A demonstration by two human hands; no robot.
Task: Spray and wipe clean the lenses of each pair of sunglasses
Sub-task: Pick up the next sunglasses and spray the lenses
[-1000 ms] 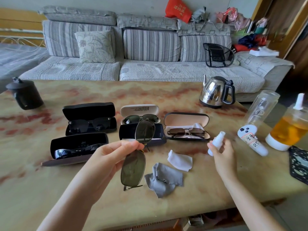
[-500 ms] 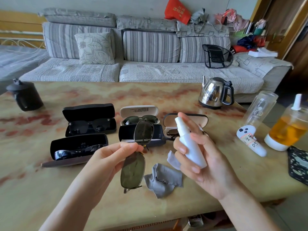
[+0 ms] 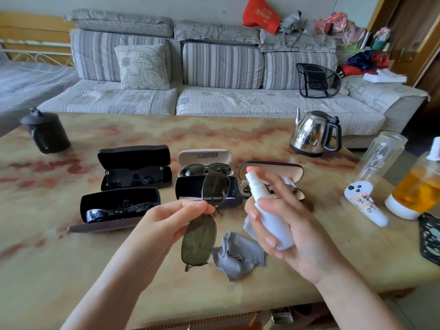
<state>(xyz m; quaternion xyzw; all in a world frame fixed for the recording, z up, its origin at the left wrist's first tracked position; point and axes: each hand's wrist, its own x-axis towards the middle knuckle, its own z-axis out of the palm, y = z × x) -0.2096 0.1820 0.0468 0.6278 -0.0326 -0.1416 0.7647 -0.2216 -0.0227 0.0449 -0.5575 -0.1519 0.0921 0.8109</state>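
My left hand [image 3: 164,225] pinches a pair of dark-lensed, thin-framed sunglasses [image 3: 200,239] by the bridge, held on end over the table. My right hand [image 3: 290,229] grips a small white spray bottle [image 3: 269,210], its nozzle pointing left toward the upper lens. A grey cloth [image 3: 238,256] lies crumpled on the table below the hands; a white cloth [image 3: 250,227] is mostly hidden behind the right hand. Several open cases hold other sunglasses: two black cases [image 3: 135,167] [image 3: 119,208] at left, a white one [image 3: 204,158], a tan-lined one [image 3: 271,170].
On the marble table [image 3: 71,270] stand a steel kettle [image 3: 314,134], a black lidded pot [image 3: 46,132], a clear bottle [image 3: 378,158], an orange-liquid bottle [image 3: 419,191], a small white labelled object [image 3: 366,203] and a dark patterned item [image 3: 431,239] at the right edge. A sofa stands behind.
My right hand has lifted the spray bottle off the table and brought it left, up beside the sunglasses. My left hand has kept the sunglasses nearly still.
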